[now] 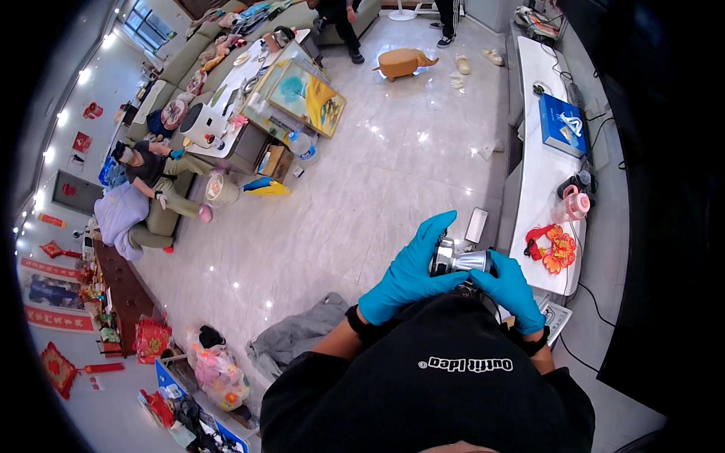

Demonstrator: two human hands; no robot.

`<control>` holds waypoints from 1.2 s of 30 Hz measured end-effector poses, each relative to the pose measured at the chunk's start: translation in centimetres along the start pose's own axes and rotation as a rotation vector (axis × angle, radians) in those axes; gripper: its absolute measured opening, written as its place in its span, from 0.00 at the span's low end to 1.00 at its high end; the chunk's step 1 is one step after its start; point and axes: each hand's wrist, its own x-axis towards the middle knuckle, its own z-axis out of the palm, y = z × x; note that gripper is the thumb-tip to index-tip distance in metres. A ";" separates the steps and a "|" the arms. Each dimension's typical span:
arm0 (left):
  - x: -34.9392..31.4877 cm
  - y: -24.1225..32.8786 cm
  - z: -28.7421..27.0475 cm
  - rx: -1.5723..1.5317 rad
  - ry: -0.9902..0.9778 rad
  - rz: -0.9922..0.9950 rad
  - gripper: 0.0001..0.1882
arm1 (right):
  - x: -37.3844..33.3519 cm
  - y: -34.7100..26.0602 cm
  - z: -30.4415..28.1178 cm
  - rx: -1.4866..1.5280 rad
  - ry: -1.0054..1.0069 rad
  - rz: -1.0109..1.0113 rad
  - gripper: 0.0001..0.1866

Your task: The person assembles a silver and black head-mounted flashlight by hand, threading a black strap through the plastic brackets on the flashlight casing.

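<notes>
Watching remotely, I see the left hand (404, 273) and right hand (516, 291), fingers clamped on the silver-and-black device (465, 261) before the black shirt (453, 332), where a slack grip could, I judge, drop it.

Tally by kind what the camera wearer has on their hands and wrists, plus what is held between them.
Blue gloves, on the left hand and right hand: 2
Black wristbands: 2
Silver-and-black device: 1
Total: 5

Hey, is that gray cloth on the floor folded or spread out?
Neither: the gray cloth lies bunched up, with loose, uneven creases and an irregular outline.
</notes>
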 end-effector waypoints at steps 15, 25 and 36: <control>1.8 0.2 -13.1 -0.113 0.573 -0.007 0.18 | -0.4 0.6 -0.5 -0.073 0.017 0.076 0.25; 0.9 6.7 -37.2 -0.078 1.296 0.336 0.11 | -1.0 0.6 -0.4 -0.036 0.012 0.035 0.25; 4.4 3.3 -18.8 0.001 0.697 0.021 0.08 | -0.6 0.6 -1.2 0.006 0.064 0.071 0.26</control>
